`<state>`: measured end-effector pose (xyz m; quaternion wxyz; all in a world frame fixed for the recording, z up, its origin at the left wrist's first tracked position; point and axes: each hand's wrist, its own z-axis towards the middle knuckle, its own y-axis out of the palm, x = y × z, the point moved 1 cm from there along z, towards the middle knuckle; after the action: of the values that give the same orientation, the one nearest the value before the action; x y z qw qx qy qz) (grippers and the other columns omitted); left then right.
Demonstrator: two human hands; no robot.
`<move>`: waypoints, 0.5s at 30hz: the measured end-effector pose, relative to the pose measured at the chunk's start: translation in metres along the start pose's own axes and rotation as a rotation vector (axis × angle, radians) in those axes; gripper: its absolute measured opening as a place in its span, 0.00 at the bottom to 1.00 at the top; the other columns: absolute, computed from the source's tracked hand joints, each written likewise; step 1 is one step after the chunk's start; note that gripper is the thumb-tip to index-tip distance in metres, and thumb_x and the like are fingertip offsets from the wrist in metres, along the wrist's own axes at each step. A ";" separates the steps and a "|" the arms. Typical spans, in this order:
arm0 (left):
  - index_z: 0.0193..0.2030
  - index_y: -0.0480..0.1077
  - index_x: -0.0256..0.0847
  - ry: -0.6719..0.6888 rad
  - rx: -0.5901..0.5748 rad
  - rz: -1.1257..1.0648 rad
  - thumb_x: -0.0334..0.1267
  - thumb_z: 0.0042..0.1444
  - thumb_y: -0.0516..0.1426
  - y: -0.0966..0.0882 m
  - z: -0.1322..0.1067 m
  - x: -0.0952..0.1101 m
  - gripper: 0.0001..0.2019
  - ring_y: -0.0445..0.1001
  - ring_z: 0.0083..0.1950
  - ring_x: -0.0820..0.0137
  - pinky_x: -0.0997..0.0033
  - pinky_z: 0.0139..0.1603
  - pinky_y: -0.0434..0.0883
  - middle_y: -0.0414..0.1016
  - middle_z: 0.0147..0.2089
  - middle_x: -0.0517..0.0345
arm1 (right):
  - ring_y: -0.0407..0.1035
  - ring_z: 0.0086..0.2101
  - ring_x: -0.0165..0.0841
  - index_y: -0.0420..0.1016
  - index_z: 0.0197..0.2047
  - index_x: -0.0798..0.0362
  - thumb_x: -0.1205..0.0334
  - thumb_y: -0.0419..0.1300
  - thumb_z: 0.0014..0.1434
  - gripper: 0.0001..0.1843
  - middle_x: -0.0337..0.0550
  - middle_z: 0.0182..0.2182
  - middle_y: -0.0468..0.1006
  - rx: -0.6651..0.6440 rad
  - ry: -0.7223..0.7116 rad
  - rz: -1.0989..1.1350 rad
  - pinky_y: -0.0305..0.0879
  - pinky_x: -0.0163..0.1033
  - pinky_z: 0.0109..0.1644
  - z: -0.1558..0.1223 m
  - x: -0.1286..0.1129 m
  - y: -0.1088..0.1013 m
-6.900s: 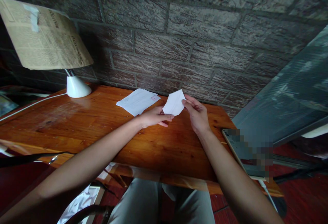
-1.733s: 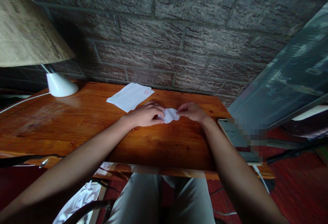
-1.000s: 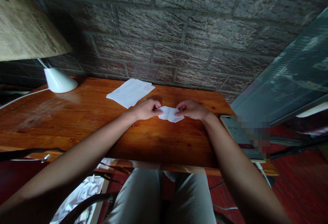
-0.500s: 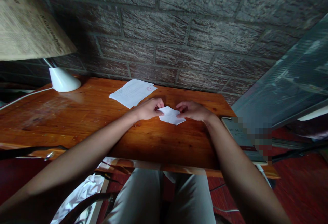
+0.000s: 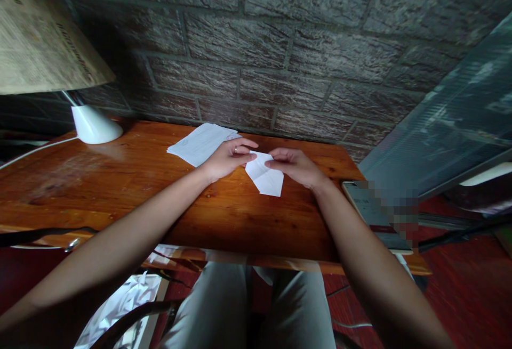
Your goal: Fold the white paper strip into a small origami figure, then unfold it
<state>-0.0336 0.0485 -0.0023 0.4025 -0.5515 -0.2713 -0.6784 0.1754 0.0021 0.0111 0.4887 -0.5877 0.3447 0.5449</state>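
Observation:
Between my hands is a small piece of folded white paper (image 5: 264,177), held over the wooden desk with its broad end toward me. My left hand (image 5: 229,158) pinches its upper left corner between thumb and fingers; a ring shows on one finger. At the upper right edge my right hand (image 5: 296,166) grips it, thumb on top and fingers behind. Crease lines run across the paper. Just behind my left hand lies a stack of white sheets (image 5: 200,142), its right end partly covered by that hand.
A lamp (image 5: 95,125) with a newsprint-patterned shade stands on the desk (image 5: 120,184) at the left. A tablet-like device (image 5: 374,213) lies at the right edge. Below left is a box of crumpled paper (image 5: 124,301). A stone-block wall (image 5: 256,45) rises behind.
The paper has been turned, so its long side now points toward me. Both hands have shifted to its far edge, and the left has moved slightly up over the stack's corner.

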 end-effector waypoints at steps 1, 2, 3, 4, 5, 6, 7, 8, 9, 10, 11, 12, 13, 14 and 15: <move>0.50 0.72 0.37 -0.028 0.020 -0.042 0.39 0.50 0.66 0.000 0.000 0.000 0.20 0.74 0.32 0.73 0.70 0.38 0.69 0.78 0.32 0.60 | 0.72 0.31 0.29 0.77 0.37 0.54 0.54 0.71 0.46 0.18 0.39 0.32 0.81 0.017 0.003 0.013 0.66 0.35 0.38 0.000 0.000 0.000; 0.52 0.71 0.37 -0.059 0.032 -0.083 0.39 0.50 0.67 0.000 0.000 -0.001 0.22 0.75 0.32 0.73 0.70 0.38 0.70 0.79 0.33 0.59 | 0.72 0.31 0.29 0.77 0.37 0.54 0.54 0.72 0.46 0.18 0.39 0.32 0.81 0.034 0.004 0.026 0.66 0.35 0.38 0.000 0.000 0.000; 0.52 0.71 0.37 -0.090 0.031 -0.121 0.39 0.49 0.68 0.000 0.000 -0.001 0.24 0.76 0.34 0.72 0.69 0.39 0.71 0.79 0.35 0.58 | 0.72 0.31 0.30 0.76 0.37 0.54 0.53 0.72 0.46 0.18 0.39 0.32 0.81 0.053 0.004 0.037 0.66 0.36 0.38 0.001 0.000 0.001; 0.53 0.71 0.37 -0.119 0.015 -0.154 0.38 0.48 0.68 0.001 0.000 -0.002 0.25 0.77 0.36 0.71 0.68 0.41 0.72 0.80 0.37 0.56 | 0.72 0.31 0.30 0.76 0.37 0.54 0.53 0.72 0.45 0.18 0.39 0.32 0.81 0.074 0.001 0.044 0.67 0.36 0.38 0.001 0.000 0.002; 0.53 0.71 0.37 -0.140 -0.015 -0.174 0.38 0.47 0.69 0.002 -0.001 -0.002 0.25 0.78 0.38 0.70 0.67 0.43 0.73 0.81 0.40 0.54 | 0.73 0.31 0.30 0.76 0.37 0.53 0.52 0.72 0.45 0.19 0.39 0.33 0.81 0.097 -0.004 0.048 0.67 0.36 0.38 0.002 0.000 0.002; 0.52 0.71 0.37 -0.151 -0.050 -0.182 0.37 0.46 0.69 0.003 -0.001 -0.003 0.25 0.79 0.40 0.68 0.65 0.45 0.74 0.81 0.42 0.52 | 0.73 0.31 0.31 0.76 0.37 0.53 0.52 0.72 0.45 0.19 0.40 0.33 0.82 0.120 -0.008 0.049 0.67 0.36 0.38 0.002 0.001 0.004; 0.51 0.72 0.36 -0.153 -0.083 -0.179 0.37 0.46 0.70 0.005 -0.002 -0.004 0.25 0.79 0.42 0.67 0.64 0.46 0.74 0.81 0.43 0.51 | 0.73 0.32 0.31 0.76 0.38 0.53 0.51 0.72 0.45 0.20 0.41 0.34 0.82 0.140 -0.009 0.050 0.68 0.37 0.38 0.003 0.001 0.005; 0.51 0.72 0.36 -0.149 -0.106 -0.172 0.37 0.45 0.70 0.006 -0.002 -0.004 0.25 0.79 0.42 0.66 0.63 0.46 0.75 0.80 0.44 0.50 | 0.73 0.32 0.31 0.76 0.38 0.53 0.50 0.72 0.46 0.20 0.41 0.35 0.82 0.154 -0.009 0.053 0.68 0.37 0.38 0.003 0.002 0.006; 0.51 0.72 0.36 -0.144 -0.111 -0.167 0.37 0.45 0.70 0.007 -0.002 -0.005 0.25 0.79 0.42 0.66 0.62 0.46 0.75 0.80 0.44 0.50 | 0.73 0.31 0.32 0.75 0.39 0.53 0.50 0.72 0.46 0.21 0.42 0.35 0.82 0.161 -0.007 0.060 0.68 0.37 0.37 0.003 0.002 0.007; 0.51 0.72 0.36 -0.138 -0.102 -0.163 0.37 0.45 0.70 0.008 -0.002 -0.006 0.26 0.79 0.42 0.66 0.62 0.45 0.75 0.80 0.44 0.51 | 0.73 0.31 0.32 0.75 0.39 0.53 0.50 0.72 0.46 0.21 0.42 0.35 0.82 0.156 -0.004 0.070 0.68 0.37 0.37 0.003 0.002 0.008; 0.51 0.72 0.36 -0.132 -0.088 -0.160 0.37 0.45 0.70 0.008 -0.002 -0.006 0.26 0.79 0.41 0.66 0.63 0.44 0.75 0.80 0.43 0.51 | 0.73 0.30 0.31 0.75 0.40 0.54 0.51 0.72 0.46 0.22 0.42 0.34 0.82 0.143 -0.001 0.080 0.68 0.37 0.36 0.003 0.002 0.009; 0.51 0.72 0.36 -0.125 -0.074 -0.157 0.37 0.45 0.69 0.009 -0.002 -0.006 0.25 0.79 0.40 0.66 0.63 0.43 0.75 0.80 0.43 0.51 | 0.73 0.30 0.31 0.76 0.41 0.54 0.52 0.72 0.46 0.22 0.42 0.34 0.82 0.126 0.002 0.088 0.67 0.36 0.36 0.003 0.002 0.010; 0.50 0.72 0.35 -0.115 -0.059 -0.154 0.37 0.45 0.69 0.009 -0.002 -0.006 0.25 0.78 0.39 0.66 0.64 0.42 0.75 0.80 0.41 0.52 | 0.73 0.30 0.31 0.76 0.42 0.54 0.52 0.73 0.46 0.22 0.41 0.34 0.82 0.109 0.002 0.095 0.67 0.36 0.36 0.003 0.002 0.011; 0.50 0.72 0.35 -0.104 -0.045 -0.151 0.37 0.45 0.69 0.009 -0.001 -0.006 0.24 0.78 0.38 0.67 0.65 0.41 0.74 0.81 0.40 0.52 | 0.73 0.30 0.31 0.76 0.42 0.54 0.53 0.73 0.45 0.23 0.41 0.34 0.82 0.097 0.002 0.099 0.67 0.36 0.36 0.002 0.002 0.011; 0.49 0.72 0.34 -0.094 -0.031 -0.152 0.36 0.45 0.69 0.009 -0.001 -0.006 0.24 0.78 0.38 0.67 0.66 0.41 0.73 0.81 0.39 0.53 | 0.73 0.30 0.30 0.76 0.43 0.54 0.54 0.73 0.45 0.23 0.41 0.34 0.82 0.091 0.000 0.102 0.67 0.36 0.36 0.002 0.001 0.011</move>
<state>-0.0264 0.0445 -0.0089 0.3279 -0.5668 -0.3204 -0.6845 0.1646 0.0012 0.0076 0.4867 -0.5464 0.3985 0.5529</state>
